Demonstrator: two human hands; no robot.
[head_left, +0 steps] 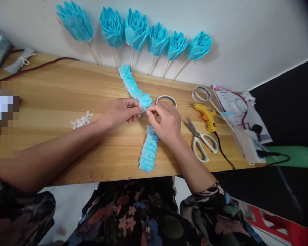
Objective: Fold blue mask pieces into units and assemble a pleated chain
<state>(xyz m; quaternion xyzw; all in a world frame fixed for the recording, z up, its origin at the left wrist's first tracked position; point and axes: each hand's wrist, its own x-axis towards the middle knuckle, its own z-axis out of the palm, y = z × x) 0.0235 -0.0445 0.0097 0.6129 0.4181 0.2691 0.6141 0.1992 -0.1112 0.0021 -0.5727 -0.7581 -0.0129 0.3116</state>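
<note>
My left hand (127, 110) is closed in a pinch at the near end of a pleated light-blue strip (133, 85), which runs away across the wooden table. Thumb and forefinger of my right hand (165, 121) meet right beside the left fingertips, at the edge of that strip. A tiny pale bit shows between the two hands; what the right fingers pinch is too small to make out. Below the right hand lies a second pleated blue strip (149, 150), its upper end partly covered by that hand. A roll of tape (166, 97) lies just behind the right hand.
Several blue flowers on sticks (136, 30) lean against the wall. To the right are scissors (196, 131), a yellow glue gun (205, 114), another tape roll (201, 94) and a white power strip (248, 147). White scraps (82, 120) lie left, near the left forearm.
</note>
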